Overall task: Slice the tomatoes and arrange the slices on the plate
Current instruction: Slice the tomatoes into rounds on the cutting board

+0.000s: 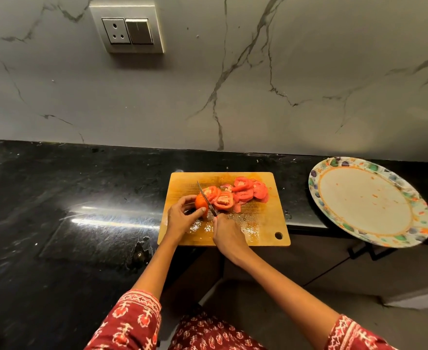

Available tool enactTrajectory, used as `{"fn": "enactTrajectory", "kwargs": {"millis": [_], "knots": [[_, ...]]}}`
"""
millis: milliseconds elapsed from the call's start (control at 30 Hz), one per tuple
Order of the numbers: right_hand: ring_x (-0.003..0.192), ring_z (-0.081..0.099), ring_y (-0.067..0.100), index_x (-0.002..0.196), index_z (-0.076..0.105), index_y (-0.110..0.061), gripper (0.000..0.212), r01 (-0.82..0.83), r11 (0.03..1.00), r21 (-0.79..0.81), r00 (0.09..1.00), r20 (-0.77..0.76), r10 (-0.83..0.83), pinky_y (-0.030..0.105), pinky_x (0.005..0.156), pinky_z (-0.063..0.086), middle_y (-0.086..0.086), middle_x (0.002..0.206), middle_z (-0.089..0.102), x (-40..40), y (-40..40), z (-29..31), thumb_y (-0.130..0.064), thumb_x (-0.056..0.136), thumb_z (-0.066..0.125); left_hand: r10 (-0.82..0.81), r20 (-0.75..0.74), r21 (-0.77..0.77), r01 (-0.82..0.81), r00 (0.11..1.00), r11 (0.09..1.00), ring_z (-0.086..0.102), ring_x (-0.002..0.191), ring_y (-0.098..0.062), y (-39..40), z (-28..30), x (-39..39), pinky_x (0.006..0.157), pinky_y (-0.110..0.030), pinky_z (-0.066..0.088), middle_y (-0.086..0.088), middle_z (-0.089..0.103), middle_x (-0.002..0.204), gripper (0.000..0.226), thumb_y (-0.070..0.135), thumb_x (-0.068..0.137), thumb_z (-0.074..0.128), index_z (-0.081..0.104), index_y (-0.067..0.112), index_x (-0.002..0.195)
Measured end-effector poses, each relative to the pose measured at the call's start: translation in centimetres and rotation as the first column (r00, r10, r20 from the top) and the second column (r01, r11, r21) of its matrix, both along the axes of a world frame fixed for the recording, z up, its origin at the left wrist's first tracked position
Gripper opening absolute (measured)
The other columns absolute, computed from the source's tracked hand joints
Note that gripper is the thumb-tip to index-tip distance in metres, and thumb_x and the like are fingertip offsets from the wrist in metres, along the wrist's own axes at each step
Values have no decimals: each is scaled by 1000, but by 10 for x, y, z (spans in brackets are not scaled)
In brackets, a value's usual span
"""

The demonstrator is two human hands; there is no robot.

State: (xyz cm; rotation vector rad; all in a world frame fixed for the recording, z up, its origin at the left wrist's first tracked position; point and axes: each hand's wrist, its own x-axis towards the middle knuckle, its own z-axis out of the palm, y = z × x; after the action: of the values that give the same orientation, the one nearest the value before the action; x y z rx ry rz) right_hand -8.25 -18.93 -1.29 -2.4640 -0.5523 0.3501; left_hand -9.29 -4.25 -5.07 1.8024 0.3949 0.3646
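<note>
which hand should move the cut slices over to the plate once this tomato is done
Probably the right hand: the plate sits on its side, and the slices lie nearer it. It must drop the knife first. The left hand steadies the tomato.

My wooden cutting board (263, 223) looks wet and matt; the black stone counter (81, 198) gleams glossy, the knife (206, 198) blade metal.

Red tomato slices (243, 192), orange-brown wooden cutting board (266, 223), glossy black counter (81, 198), white plate (364, 200) with multicoloured floral rim, red patterned sleeves (132, 322)
</note>
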Motion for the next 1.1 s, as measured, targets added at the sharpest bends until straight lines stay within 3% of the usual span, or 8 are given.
{"fn": "enactTrajectory", "kwargs": {"millis": [167, 367, 633, 800, 933, 1033, 1100], "knots": [[94, 58, 36, 109, 51, -1, 34, -31, 1000, -4, 999, 10, 31, 32, 64, 32, 20, 101, 62, 9, 7, 2, -25, 102, 28, -16, 14, 27, 15, 1000, 1000, 62, 101, -17, 3, -1, 0, 85, -20, 49, -5, 65, 107, 37, 9, 72, 77, 61, 15, 105], [93, 60, 35, 109, 51, -1, 34, -30, 1000, 9, 999, -40, 30, 36, 69, 41, 21, 102, 63, 16, 15, 5, -25, 103, 28, 13, 28, 51, -14, 1000, 999, 62, 100, -15, 1, -4, 1, 82, -15, 49, -1, 65, 105, 38, 11, 71, 78, 63, 15, 106], [92, 58, 34, 103, 53, -3, 33, -31, 999, 9, 999, -31, 31, 31, 66, 33, 17, 99, 61, 8, 2, -7, -25, 102, 29, 38, 32, 30, -39, 999, 999, 62, 104, -16, 1, -7, 0, 91, -28, 50, -6, 67, 109, 42, 12, 71, 78, 65, 11, 110], [88, 59, 35, 105, 52, -1, 33, -52, 998, 25, 998, -25, 53, 33, 63, 34, 20, 96, 62, 13, 10, -5, -25, 102, 28, 59, 12, -10, -59, 998, 998, 63, 101, -16, 4, -5, 0, 87, -23, 50, -3, 67, 105, 40, 10, 71, 78, 66, 12, 109], [89, 59, 38, 105, 52, 0, 34, -52, 998, 31, 998, -25, 52, 35, 64, 35, 22, 96, 63, 18, 16, -2, -24, 103, 28, 83, 4, -18, -83, 997, 996, 63, 102, -16, 4, -5, 0, 89, -26, 51, -6, 68, 107, 40, 10, 72, 77, 65, 8, 111], [91, 58, 38, 107, 51, 1, 34, -46, 999, 28, 998, -42, 48, 36, 66, 35, 23, 99, 62, 16, 15, -4, -24, 103, 28, 105, 7, 29, -105, 994, 994, 63, 98, -13, 3, -6, 1, 84, -17, 49, -7, 67, 107, 41, 11, 71, 78, 66, 7, 109], [91, 58, 36, 107, 51, -1, 34, -24, 999, 22, 999, -46, 25, 33, 65, 34, 21, 100, 62, 13, 10, -7, -24, 103, 28, 115, 13, 69, -115, 993, 991, 62, 98, -13, 1, -6, 2, 84, -20, 50, -8, 67, 107, 41, 12, 70, 79, 66, 6, 108]]}}
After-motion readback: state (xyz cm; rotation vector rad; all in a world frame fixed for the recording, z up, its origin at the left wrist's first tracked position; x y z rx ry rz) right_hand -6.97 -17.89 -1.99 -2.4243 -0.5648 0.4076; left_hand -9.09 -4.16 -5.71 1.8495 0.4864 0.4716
